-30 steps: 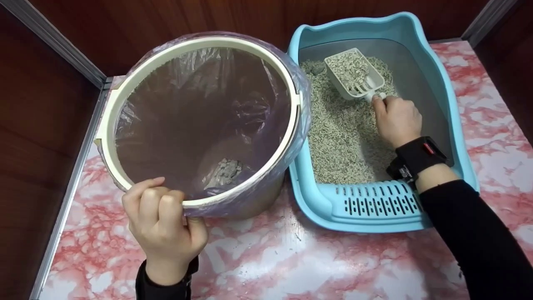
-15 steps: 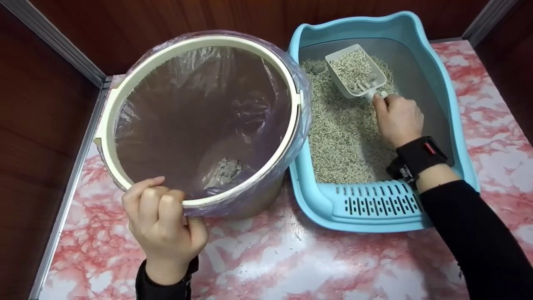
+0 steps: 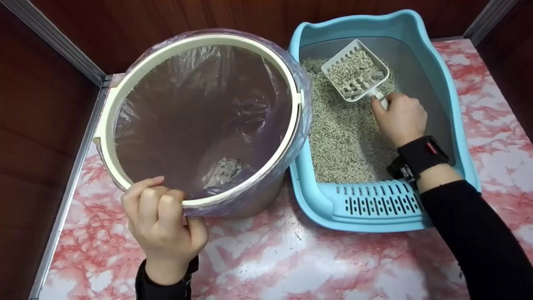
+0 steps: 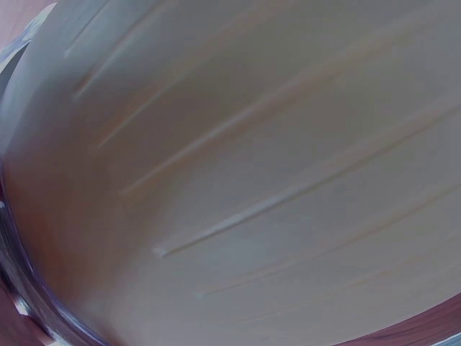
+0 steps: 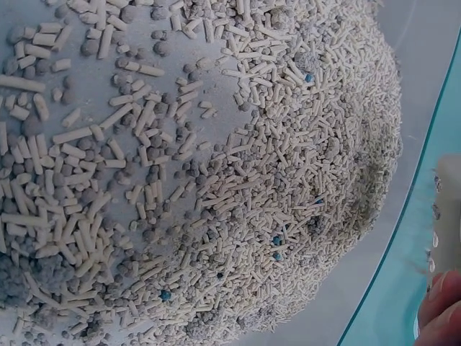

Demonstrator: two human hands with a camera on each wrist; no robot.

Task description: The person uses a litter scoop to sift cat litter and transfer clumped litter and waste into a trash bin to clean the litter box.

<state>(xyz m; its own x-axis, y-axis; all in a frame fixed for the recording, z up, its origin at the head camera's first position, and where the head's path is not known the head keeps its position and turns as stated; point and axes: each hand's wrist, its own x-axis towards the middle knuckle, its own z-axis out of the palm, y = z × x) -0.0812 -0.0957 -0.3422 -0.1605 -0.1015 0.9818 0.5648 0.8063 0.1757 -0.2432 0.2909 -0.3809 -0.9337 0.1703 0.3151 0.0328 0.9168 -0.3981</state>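
Observation:
My left hand [image 3: 164, 225] grips the near rim of a cream bin [image 3: 216, 40] lined with a thin purple bag. Inside the bag lies a small heap of grey clumps [image 3: 227, 170]. The bin's ribbed outer wall [image 4: 288, 151] fills the left wrist view. With my right hand [image 3: 402, 118] I hold the handle of a white slotted litter scoop [image 3: 342, 55]. It carries pale pellets and some grey lumps, above the litter [image 3: 341, 146] in a blue litter box [image 3: 304, 200]. In the right wrist view, only fingertips [image 5: 445, 310] and a scoop edge show at the right.
The bin stands against the litter box's left side. Dark wood panels [image 3: 266, 16] close off the back and sides. The floor [image 3: 266, 258] has a red and white marbled pattern, with a few crumbs between bin and box. A slotted step [image 3: 379, 202] forms the box's front.
The scoop has turned and tilted in my right hand, so its slotted far wall now shows and the pellets lie lower in it. My left hand keeps its grip on the rim.

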